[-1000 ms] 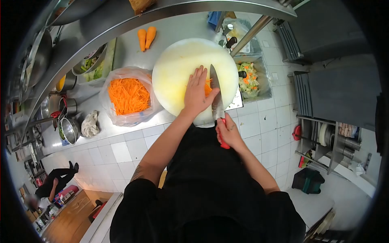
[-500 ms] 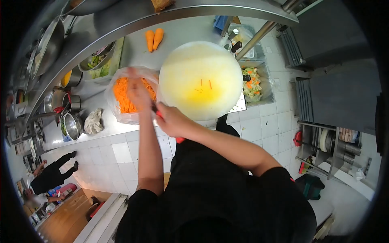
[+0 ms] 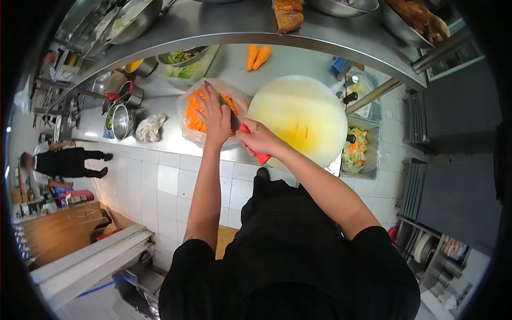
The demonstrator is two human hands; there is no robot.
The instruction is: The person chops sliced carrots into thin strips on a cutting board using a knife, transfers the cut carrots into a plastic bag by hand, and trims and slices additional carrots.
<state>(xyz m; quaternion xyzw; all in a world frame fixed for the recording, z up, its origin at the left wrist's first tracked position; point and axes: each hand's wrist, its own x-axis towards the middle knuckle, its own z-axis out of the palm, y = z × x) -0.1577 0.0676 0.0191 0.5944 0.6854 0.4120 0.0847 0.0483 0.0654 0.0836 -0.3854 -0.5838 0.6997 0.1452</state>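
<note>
Shredded carrot fills a clear plastic bag on the steel counter. Over the bag, my left hand has its fingers spread, against or just above the knife blade; whether it touches the blade is hard to tell. My right hand is wrapped round the red handle of the knife, whose blade points up and left over the bag, partly hidden by my left hand. To the right lies the round white board, yellow-stained, with a few carrot shreds on it.
Two carrots lie behind the board. A cloth and metal bowls are at left. A bin of vegetable scraps stands right of the board. A steel shelf spans above. Another person stands far left.
Both hands and the knife have moved left from the board to the bag. The carrot pile under my left hand has left the board, except a few shreds. The view has shifted left.
</note>
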